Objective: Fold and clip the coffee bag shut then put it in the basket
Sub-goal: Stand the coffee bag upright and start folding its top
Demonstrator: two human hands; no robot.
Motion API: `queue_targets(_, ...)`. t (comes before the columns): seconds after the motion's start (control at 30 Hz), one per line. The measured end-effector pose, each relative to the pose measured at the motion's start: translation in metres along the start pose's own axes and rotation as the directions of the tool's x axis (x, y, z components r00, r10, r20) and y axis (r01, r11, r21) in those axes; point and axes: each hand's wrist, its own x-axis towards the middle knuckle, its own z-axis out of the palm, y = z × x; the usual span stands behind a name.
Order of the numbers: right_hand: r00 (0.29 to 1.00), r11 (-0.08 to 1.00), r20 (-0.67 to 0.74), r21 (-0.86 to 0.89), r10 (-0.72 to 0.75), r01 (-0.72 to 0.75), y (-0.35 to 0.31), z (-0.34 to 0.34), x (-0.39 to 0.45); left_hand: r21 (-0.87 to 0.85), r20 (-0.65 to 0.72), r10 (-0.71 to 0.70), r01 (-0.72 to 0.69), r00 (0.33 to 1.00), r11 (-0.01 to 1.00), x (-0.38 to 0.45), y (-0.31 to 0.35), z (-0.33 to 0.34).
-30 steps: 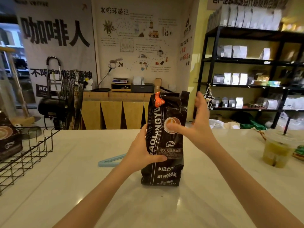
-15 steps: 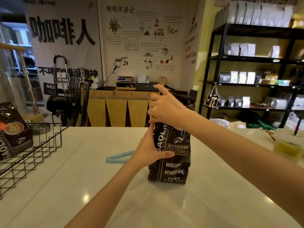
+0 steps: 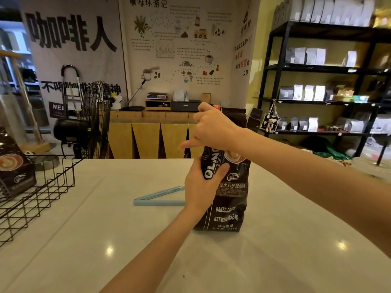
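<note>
nearest me, on the white counter (image 3: 275,261), i have the coffee bag (image 3: 229,193) standing upright, a little right of the middle, and my left hand (image 3: 201,187) is wrapped around its left side, thumb across the front, closed on the bag to keep it steady. just above that my right hand (image 3: 215,130) is curled shut over the bag's top edge at the left corner, little finger sticking out, so i read this as the fold just getting under way. to do it well i'd keep the left grip low and firm so the bag doesn't tip, press the air out, and roll the whole top edge down evenly, since the right corner of the top stands up unfolded. the blue clip (image 3: 158,197) lies open in a v on the counter just left of the bag, partly behind my left hand, within easy reach. farther off at the left edge sits the black wire basket (image 3: 42,199), well apart from the bag, and it already holds another dark coffee bag (image 3: 14,172) leaning inside; whether that one is clipped i cannot tell
</note>
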Motion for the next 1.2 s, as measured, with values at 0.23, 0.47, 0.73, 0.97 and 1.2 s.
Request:
queue_targets(0.23, 0.991, 0.998, 0.121, 0.018, 0.061, -0.063, 0.005, -0.013, 0.007, -0.016, -0.011, 0.041, -0.041, 0.999, 0.999, -0.005, 0.002, -0.003)
queue_targets(0.47, 0.986, 0.985, 0.050, -0.079, 0.161, -0.156, 0.009, -0.006, 0.007, -0.102, -0.002, 0.051, -0.051, 0.999, 0.993, -0.011, 0.002, -0.003)
queue_targets(0.73, 0.982, 0.980, 0.003, -0.073, 0.187, -0.186, 0.001, -0.007, 0.005, -0.114, -0.011, 0.047, -0.048, 0.999, 0.992, -0.013, -0.001, -0.005)
queue_targets(0.97, 0.971, 0.947, -0.043, -0.215, 0.236, -0.239, -0.006, -0.012, 0.008, -0.152, 0.126, -0.039, 0.058, 0.991, 0.987, 0.002, 0.016, -0.020)
queue_targets(1.2, 0.965, 0.944, -0.033, -0.199, 0.261, -0.262, -0.015, -0.022, 0.010, -0.040, -0.100, 0.062, -0.067, 0.993, 0.997, 0.007, 0.023, -0.011)
